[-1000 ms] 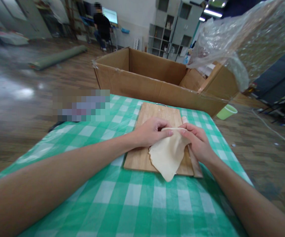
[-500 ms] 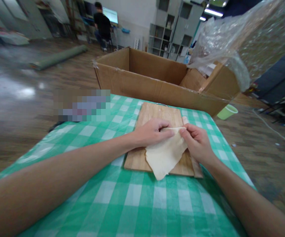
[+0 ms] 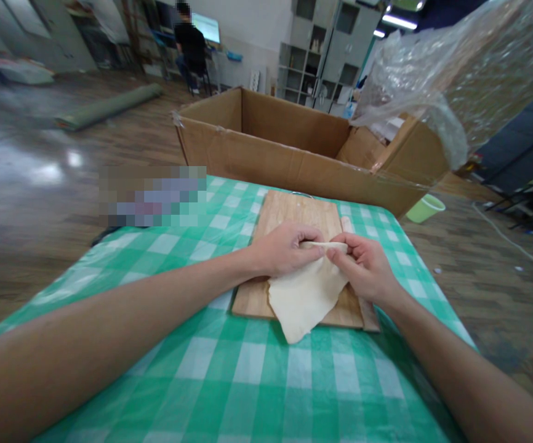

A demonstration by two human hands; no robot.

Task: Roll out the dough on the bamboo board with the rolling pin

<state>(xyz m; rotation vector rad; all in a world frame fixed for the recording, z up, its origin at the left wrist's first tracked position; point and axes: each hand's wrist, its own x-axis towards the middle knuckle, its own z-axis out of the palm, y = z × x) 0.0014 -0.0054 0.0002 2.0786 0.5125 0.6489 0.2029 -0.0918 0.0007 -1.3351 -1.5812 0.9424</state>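
Note:
A thin sheet of pale dough [image 3: 307, 295] lies over a wooden cutting board [image 3: 301, 212], its pointed near end hanging past the board's front edge. My left hand [image 3: 289, 247] grips the far edge of the dough between thumb and fingers. Close beside it, my right hand [image 3: 363, 264] pinches the same edge, which is folded over in a narrow strip between the two hands. Along the board's right side lies a wooden rolling pin [image 3: 368, 314], partly hidden by my right hand and forearm.
A green and white checked cloth [image 3: 229, 381] covers the table. Right behind the table stands a large open cardboard box [image 3: 271, 151], with plastic wrap [image 3: 414, 92] at its right. A light green bin [image 3: 426, 209] is on the floor. Far back, a person [image 3: 191, 49] sits at a screen.
My right hand has shifted left, nearer my left hand. The far edge of the dough is now folded over, and the sheet's near tip has slid slightly toward me and left.

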